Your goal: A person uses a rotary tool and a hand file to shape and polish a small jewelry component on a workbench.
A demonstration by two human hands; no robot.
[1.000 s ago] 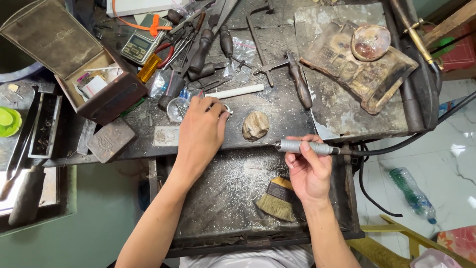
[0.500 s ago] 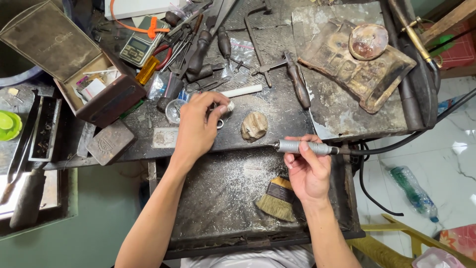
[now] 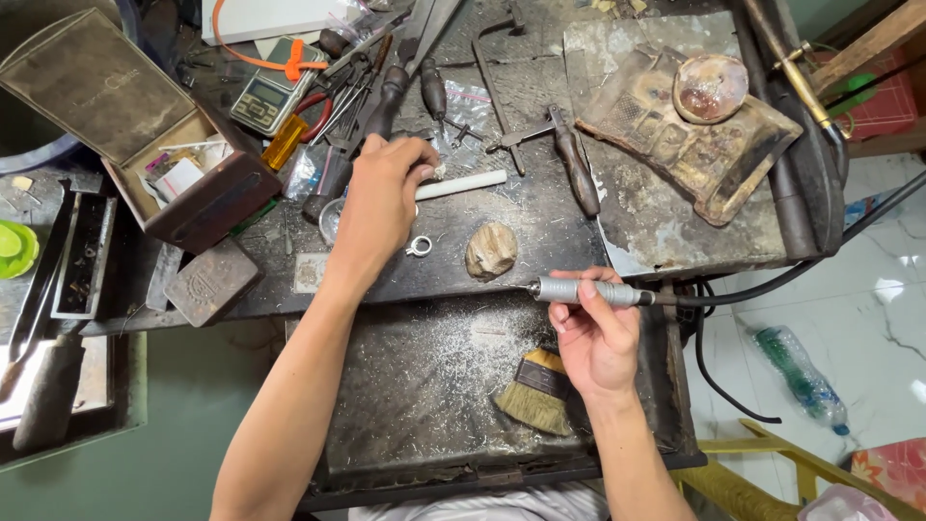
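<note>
A dark, scarred metal workbench [image 3: 540, 207] fills the view, with a lower tray [image 3: 424, 405] dusted in pale filings set in front of it and a white marble-patterned floor off to the right. At the far left an open brown box [image 3: 145, 125] sits with its lid thrown back, small packets inside. At the far right a worn, blackened block [image 3: 675, 125] carries a rounded shell-like dish [image 3: 710, 87]. A heap of pliers and files [image 3: 386, 77] lies at the top centre, beside a small pocket scale [image 3: 268, 92]. A flat dark slab [image 3: 210, 282] rests near the bench's left front edge.

The left hand [image 3: 381, 198] reaches forward over the bench, fingers curled down among the tools near a white rod [image 3: 463, 185]; whether it actually grips anything cannot be told from here. The right hand [image 3: 598, 333] is closed around a silver rotary handpiece [image 3: 584, 290], held level over the tray's far edge, its black cable [image 3: 762, 285] trailing off right.

A straw-bristled brush [image 3: 535, 396] lies on the tray just left of the right wrist. A tan lump [image 3: 491, 251] sits on the bench between the hands, and a small silver ring [image 3: 419, 246] lies just left of it, below the left hand and apart from it.
</note>
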